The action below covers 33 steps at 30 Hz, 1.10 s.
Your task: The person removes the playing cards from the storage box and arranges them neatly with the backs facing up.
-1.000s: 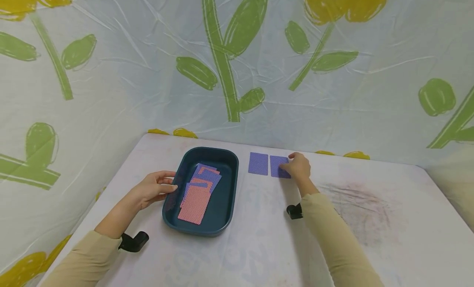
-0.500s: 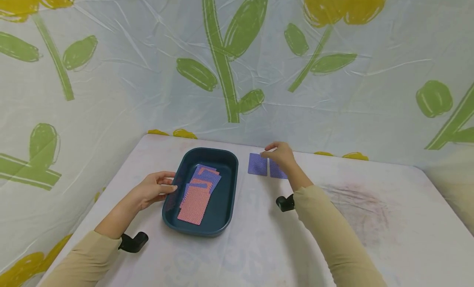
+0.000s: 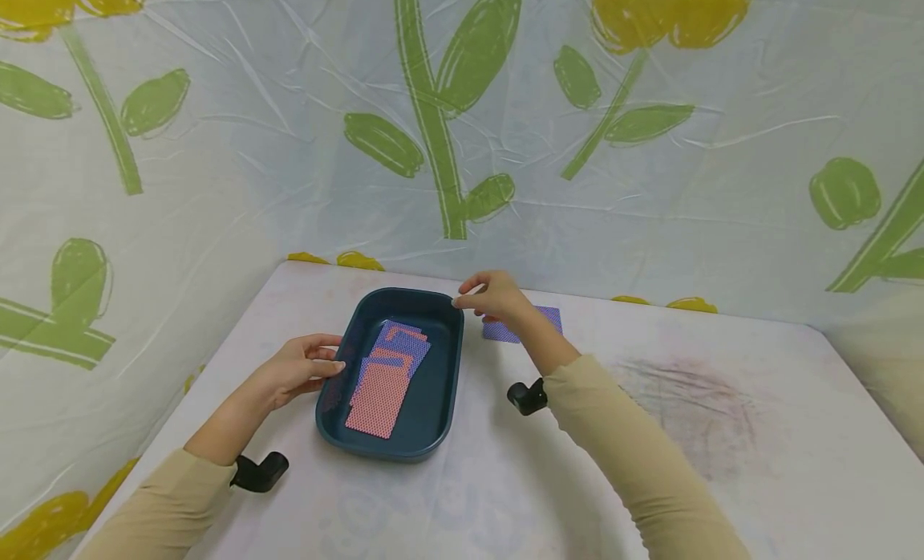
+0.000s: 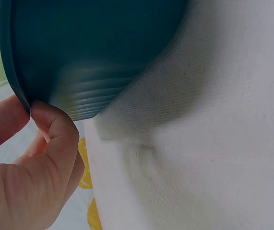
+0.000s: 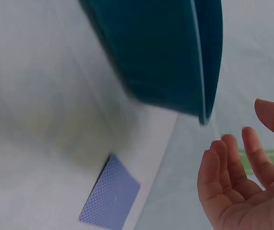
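Note:
A dark teal tray (image 3: 442, 432) holds a loose overlapping pile of playing cards (image 3: 386, 391) with red-patterned and blue-patterned backs. My left hand (image 3: 303, 367) grips the tray's left rim; in the left wrist view, thumb and fingers pinch that teal edge. At the tray's far right corner hovers my right hand (image 3: 498, 297). Its fingers (image 5: 230, 163) are relaxed and hold nothing in the right wrist view, a small gap away from the rim. Blue-backed cards (image 3: 552, 316) lie on the table right of the tray, partly hidden behind the right hand and wrist.
The table (image 3: 462, 512) has a white cover with a dark smudge on the right. A white cloth wall (image 3: 289, 183) printed with green stems and yellow flowers rises behind the far edge and on the left. Black wrist mounts (image 3: 261, 472) stick out below both hands.
My right hand has moved left from the far blue-backed card, across the other card, to the tray's far right corner. The left hand stays on the rim, and the tray is nearly still.

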### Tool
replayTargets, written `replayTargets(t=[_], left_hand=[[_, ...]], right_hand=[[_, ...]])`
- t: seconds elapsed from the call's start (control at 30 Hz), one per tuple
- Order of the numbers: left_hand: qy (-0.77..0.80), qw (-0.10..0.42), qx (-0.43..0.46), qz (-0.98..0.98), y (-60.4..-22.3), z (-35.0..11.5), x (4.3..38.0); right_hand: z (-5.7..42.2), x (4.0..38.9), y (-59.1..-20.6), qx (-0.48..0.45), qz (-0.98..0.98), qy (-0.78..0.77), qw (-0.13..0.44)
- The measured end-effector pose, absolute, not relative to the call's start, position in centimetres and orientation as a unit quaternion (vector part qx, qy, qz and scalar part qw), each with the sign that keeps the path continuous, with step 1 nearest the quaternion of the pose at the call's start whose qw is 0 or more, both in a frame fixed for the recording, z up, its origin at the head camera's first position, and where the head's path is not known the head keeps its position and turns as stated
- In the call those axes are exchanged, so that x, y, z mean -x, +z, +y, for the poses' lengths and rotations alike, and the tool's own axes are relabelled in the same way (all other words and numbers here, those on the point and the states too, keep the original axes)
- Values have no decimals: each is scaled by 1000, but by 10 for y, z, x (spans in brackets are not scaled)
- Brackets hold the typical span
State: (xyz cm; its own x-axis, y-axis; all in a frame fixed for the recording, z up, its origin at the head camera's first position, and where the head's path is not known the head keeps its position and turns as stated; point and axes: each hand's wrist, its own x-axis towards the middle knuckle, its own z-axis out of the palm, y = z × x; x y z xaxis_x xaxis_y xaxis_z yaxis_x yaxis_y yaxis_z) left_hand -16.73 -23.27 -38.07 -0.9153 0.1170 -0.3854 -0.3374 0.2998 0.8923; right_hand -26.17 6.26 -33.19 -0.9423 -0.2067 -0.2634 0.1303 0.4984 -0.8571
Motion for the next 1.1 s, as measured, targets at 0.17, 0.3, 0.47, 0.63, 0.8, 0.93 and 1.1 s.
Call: replayTargets(t=[0.17,0.3,0.47,0.63,0.8,0.93,1.1], left_hand=[[587,192,73,783,-380,-232,167],[585,191,74,784,-380,-232,166],[587,191,72,783,-381,-232,167],[591,190,67,781,-382,-233,167],[591,191,65,781,-382,-233,167],[587,192,67,783,-382,-233,167],[584,195,71,785,-382,-232,167]], right_hand=[[45,255,-329,54,849,-494,179],[34,249,-332,85,844,-492,197],[21,240,-338,133,838,-481,220],[9,229,-344,165,832,-475,235],[-3,220,-354,184,817,-485,253],[-11,215,-365,184,807,-492,270],[-18,207,-379,180,811,-488,267]])
